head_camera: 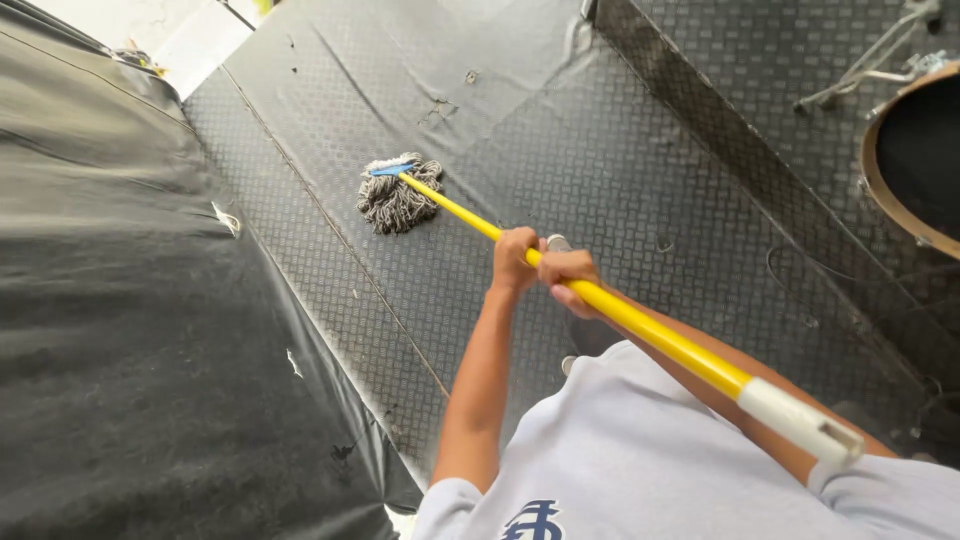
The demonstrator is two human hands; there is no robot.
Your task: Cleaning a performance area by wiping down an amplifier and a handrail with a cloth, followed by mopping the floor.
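Left hand: wrapped around the yellow mop handle, lower down the shaft, nearer the mop head; its grip is closed on the pole.
Right hand: just behind the left and touching it, fingers curled over the same handle; grip also closed on the pole.
Mop handle: runs slantwise from the white end cap at the lower right, near the person's chest, up and left to the floor.
Mop head: grey string bundle with a blue clamp, resting on the dark diamond-pattern floor mat, well ahead of the hands.
Left of the mat: a black plastic sheet covers a raised surface, with small tears and pale scraps along its edge.
Upper right: a round drum with a wooden rim, partly out of frame, with metal stand legs near it.
Risk, hands: both sit close together mid-shaft, so the long free end behind could swing into the drum.
Risk, floor: strings may snag on the mat's seam or the sheet's torn edge and lift it.
Risk, footing: I judge a wet mat would be slippery.
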